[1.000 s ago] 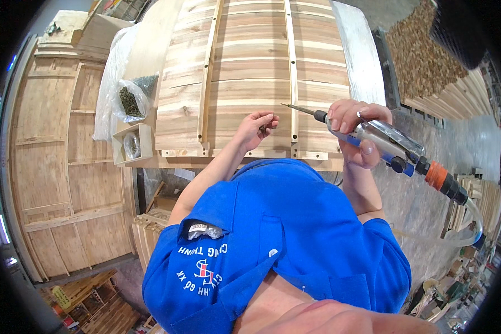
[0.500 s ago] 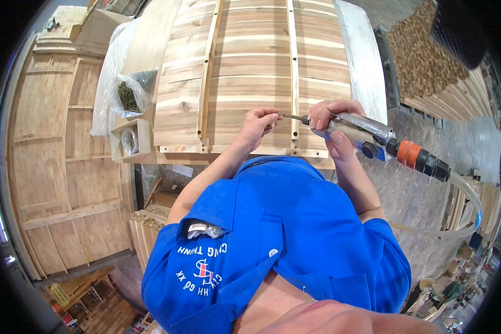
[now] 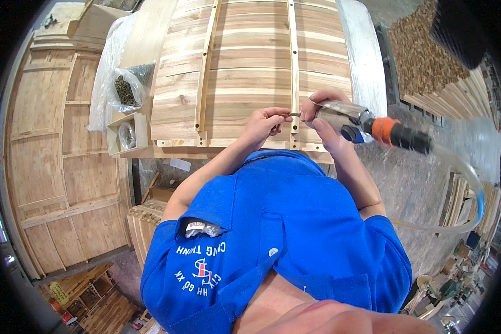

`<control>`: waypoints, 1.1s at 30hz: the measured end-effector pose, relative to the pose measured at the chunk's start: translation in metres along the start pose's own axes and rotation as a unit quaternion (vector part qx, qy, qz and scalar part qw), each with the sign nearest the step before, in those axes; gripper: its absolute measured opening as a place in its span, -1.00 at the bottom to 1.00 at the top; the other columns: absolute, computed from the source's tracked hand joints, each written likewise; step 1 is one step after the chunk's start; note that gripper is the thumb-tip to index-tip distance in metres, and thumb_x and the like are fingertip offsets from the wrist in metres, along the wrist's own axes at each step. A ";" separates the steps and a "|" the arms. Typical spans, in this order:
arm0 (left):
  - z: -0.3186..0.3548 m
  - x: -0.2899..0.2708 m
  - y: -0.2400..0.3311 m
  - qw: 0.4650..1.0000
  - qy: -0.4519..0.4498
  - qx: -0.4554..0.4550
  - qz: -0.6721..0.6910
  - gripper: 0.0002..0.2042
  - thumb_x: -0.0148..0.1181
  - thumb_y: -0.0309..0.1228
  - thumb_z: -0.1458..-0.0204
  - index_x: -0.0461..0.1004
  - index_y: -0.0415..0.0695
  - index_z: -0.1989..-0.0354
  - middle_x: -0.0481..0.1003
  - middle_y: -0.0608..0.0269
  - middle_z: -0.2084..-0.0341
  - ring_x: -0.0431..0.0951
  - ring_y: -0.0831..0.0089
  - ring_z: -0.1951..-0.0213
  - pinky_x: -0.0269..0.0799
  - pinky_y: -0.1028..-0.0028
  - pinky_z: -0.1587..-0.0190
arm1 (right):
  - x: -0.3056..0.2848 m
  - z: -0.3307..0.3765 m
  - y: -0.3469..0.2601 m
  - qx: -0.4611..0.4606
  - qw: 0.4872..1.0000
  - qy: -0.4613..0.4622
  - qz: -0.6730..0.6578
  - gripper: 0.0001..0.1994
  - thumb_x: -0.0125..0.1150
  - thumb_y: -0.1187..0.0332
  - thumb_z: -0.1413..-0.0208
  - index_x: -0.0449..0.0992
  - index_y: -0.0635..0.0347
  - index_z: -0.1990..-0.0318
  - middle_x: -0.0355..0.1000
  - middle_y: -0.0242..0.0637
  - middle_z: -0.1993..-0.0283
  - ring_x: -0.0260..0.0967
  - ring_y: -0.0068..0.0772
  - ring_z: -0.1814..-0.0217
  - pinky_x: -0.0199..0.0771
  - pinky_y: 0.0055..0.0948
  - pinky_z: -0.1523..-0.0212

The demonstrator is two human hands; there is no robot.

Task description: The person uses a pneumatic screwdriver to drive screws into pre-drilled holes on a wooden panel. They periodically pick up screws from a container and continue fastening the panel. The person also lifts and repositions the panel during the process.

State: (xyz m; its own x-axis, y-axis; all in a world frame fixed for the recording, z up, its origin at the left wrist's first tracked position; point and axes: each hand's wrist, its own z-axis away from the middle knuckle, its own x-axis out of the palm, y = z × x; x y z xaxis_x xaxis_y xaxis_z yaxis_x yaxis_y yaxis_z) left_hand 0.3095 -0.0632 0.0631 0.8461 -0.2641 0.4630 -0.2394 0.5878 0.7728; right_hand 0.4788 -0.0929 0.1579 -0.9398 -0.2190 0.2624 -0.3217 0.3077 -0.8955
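My right hand [image 3: 329, 135] is wrapped round a silver air screwdriver [image 3: 348, 111] with an orange and black hose coupling. Its thin driver bit [image 3: 295, 114] points left, level above the slatted wooden panel [image 3: 250, 72]. At the bit's tip, my left hand [image 3: 264, 123] pinches a small dark screw between thumb and fingertips; the fingers hide most of it. Both hands are over the near end of the panel, close to the right batten [image 3: 294, 67], which has dark holes or screw heads along it. A second batten [image 3: 207, 61] runs parallel on the left.
Left of the panel lie an open plastic bag of dark screws [image 3: 127, 92] and a small wooden box [image 3: 114, 139] with a plastic bag inside. A clear air hose [image 3: 476, 189] loops down at right. Stacked wood strips [image 3: 423, 55] stand at the far right.
The right hand and screwdriver have moved left and slightly up, bringing the bit to the left fingertips. My left hand has shifted a little to the right.
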 end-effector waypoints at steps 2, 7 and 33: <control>-0.002 -0.002 -0.004 0.997 -0.034 -0.048 -0.040 -0.68 -0.02 -0.52 0.02 0.40 -0.27 0.04 0.49 0.26 0.51 0.27 0.70 0.63 0.14 0.70 0.60 | -0.005 0.001 0.009 0.027 0.999 0.013 0.044 -0.64 0.20 0.46 0.09 0.31 0.26 0.10 0.35 -0.35 0.42 0.27 -0.62 0.38 0.30 -0.60 0.36; -0.006 -0.003 -0.014 0.979 -0.113 -0.119 -0.122 -0.57 -0.09 -0.49 0.05 0.37 -0.10 -0.08 0.27 0.50 0.68 0.15 0.74 0.67 0.07 0.71 0.64 | -0.009 0.001 0.016 0.087 0.986 0.057 0.131 -0.70 0.26 0.43 0.15 0.39 0.23 0.20 0.33 -0.41 0.43 0.26 -0.66 0.39 0.28 -0.61 0.37; -0.127 -0.002 -0.041 0.744 0.101 0.119 -0.650 -0.28 0.04 -0.20 0.05 -0.14 -0.10 -0.27 0.50 0.02 0.59 0.54 0.08 0.51 0.41 0.16 0.47 | -0.017 0.017 0.077 0.104 0.980 0.033 0.166 -0.76 0.22 0.53 0.13 0.38 0.17 0.24 0.34 -0.47 0.46 0.27 -0.73 0.45 0.29 -0.67 0.45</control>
State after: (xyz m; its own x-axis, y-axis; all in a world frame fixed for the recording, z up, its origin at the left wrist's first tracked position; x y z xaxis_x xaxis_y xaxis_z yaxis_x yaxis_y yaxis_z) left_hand 0.3781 0.0108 -0.0249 0.4846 -0.3559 -0.7991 0.7866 -0.2223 0.5760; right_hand 0.4725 -0.0808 0.0788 -0.9963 -0.0767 -0.0397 0.0274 0.1544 -0.9876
